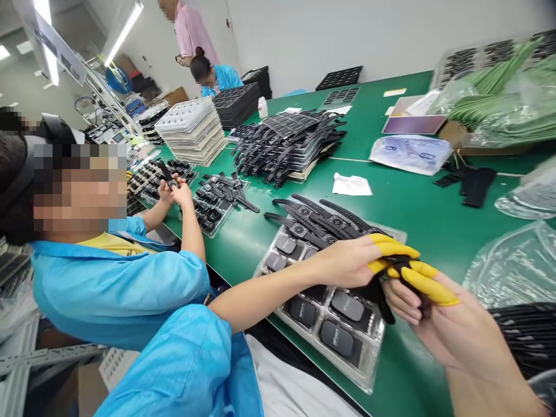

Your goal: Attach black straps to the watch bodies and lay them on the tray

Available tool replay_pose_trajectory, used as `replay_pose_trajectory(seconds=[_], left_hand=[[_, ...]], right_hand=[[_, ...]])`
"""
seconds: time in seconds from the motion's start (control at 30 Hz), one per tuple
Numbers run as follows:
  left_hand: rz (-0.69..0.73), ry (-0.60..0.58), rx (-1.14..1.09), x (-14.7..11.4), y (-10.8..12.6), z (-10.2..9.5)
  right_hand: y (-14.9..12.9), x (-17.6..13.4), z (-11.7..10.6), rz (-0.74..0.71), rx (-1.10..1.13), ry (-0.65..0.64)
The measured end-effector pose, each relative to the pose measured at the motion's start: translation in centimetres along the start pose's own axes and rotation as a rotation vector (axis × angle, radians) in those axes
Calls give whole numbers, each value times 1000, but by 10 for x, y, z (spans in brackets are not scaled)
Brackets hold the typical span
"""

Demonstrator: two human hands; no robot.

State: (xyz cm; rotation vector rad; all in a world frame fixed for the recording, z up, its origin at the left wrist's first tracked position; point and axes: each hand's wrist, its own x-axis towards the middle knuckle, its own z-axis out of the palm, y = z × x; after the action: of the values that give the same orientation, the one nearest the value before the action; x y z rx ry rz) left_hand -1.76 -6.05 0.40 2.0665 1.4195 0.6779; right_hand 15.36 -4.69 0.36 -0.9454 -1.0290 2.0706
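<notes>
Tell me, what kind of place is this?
Most likely a factory assembly line for watch-like wristbands. A long green table carries clear trays of dark modules and piles of black straps. Both hands, left and right, wear yellow fingertip covers and grip a black strap.

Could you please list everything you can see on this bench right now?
black strap piece: one, black, pinched between both hands over the tray
clear tray: one, holding dark modules, near edge
loose straps: several, black, on the tray's far end
strap heap: one, black, mid-table
white tray stack: one, far left
white cloth: one, mid-table
green table: one
co-worker: one, blue smock, at left, handling a strap
left hand: yellow finger cots
right hand: yellow finger cot
</notes>
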Motion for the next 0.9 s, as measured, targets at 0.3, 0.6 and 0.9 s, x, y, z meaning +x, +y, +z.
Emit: replay_pose_trajectory(seconds=[0.3, 0.6, 0.9], left_hand=[[72, -108, 105, 3, 7, -8], [141, -228, 359, 2, 11, -14], [6, -204, 58, -4, 25, -37]], right_hand=[[9, 6, -9, -89, -3, -49], [23, 15, -33, -62, -65, -145], [10, 6, -38, -412, -636, -13]])
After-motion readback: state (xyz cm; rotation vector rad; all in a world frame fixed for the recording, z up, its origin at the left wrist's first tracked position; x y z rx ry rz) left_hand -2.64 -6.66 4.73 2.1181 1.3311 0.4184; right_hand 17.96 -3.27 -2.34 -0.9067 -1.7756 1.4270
